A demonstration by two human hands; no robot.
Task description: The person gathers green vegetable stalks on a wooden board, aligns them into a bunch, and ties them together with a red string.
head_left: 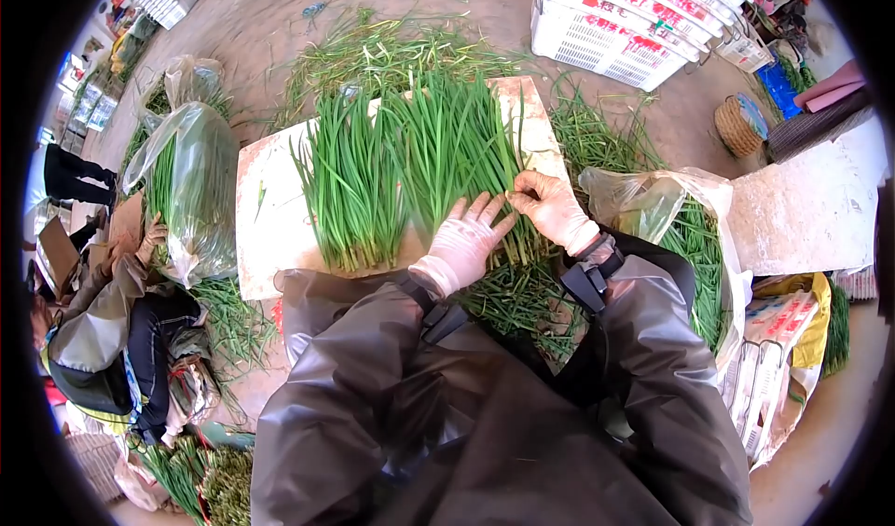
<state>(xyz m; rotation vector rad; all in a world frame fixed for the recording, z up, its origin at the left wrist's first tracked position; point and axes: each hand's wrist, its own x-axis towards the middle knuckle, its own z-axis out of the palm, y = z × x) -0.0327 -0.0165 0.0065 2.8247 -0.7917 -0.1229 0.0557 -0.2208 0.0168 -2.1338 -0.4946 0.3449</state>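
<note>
Two thick bunches of green garlic chives lie side by side on a pale board in front of me, the left bunch point(356, 186) and the right bunch point(457, 149). Their leaf tips point away and the cut stems face me. My left hand point(463, 245), in a thin whitish glove, rests flat with spread fingers over the lower part of the right bunch. At that bunch's right edge, my gloved right hand point(557, 213) has thumb and forefinger pinched together; whatever is between them is too small to make out. The board point(270, 218) shows at the left.
Loose chive leaves point(373, 55) litter the floor beyond the board. Bags of chives stand at left point(200, 186) and right point(695, 246). White crates point(606, 37) are stacked at the upper right, near a wicker basket point(739, 127). Another person point(121, 326) sits at left.
</note>
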